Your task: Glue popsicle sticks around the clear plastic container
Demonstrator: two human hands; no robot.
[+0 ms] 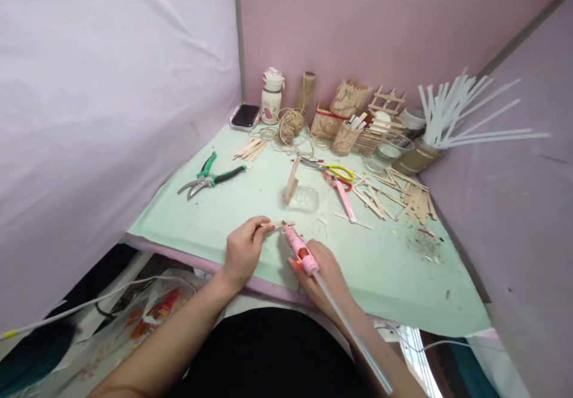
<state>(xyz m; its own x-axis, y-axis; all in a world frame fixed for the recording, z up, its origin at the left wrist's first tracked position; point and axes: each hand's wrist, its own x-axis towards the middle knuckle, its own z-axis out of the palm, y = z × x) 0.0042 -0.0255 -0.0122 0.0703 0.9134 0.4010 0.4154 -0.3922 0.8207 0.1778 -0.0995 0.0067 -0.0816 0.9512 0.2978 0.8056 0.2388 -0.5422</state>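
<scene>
Near the table's front edge, my left hand (245, 247) pinches one end of a flat wooden craft stick (276, 224), which points to the right. My right hand (323, 270) is wrapped round a pink hot glue gun (298, 246). Its nozzle touches or hovers just over the stick; I cannot tell which. A long clear glue stick (353, 332) juts out of the gun's back end along my right forearm. Just beyond the hands stands a clear plastic box (305, 198) with a small wooden-stick piece (292, 183) upright at its left side.
Green-handled pruning shears (208, 177) lie at left. Yellow-handled scissors (340, 172), a pink cutter (344, 200) and loose craft sticks (373, 201) lie at right. Along the back stand a bottle (271, 96), a twine ball (290, 126), a pen cup (347, 138) and glue sticks (452, 114).
</scene>
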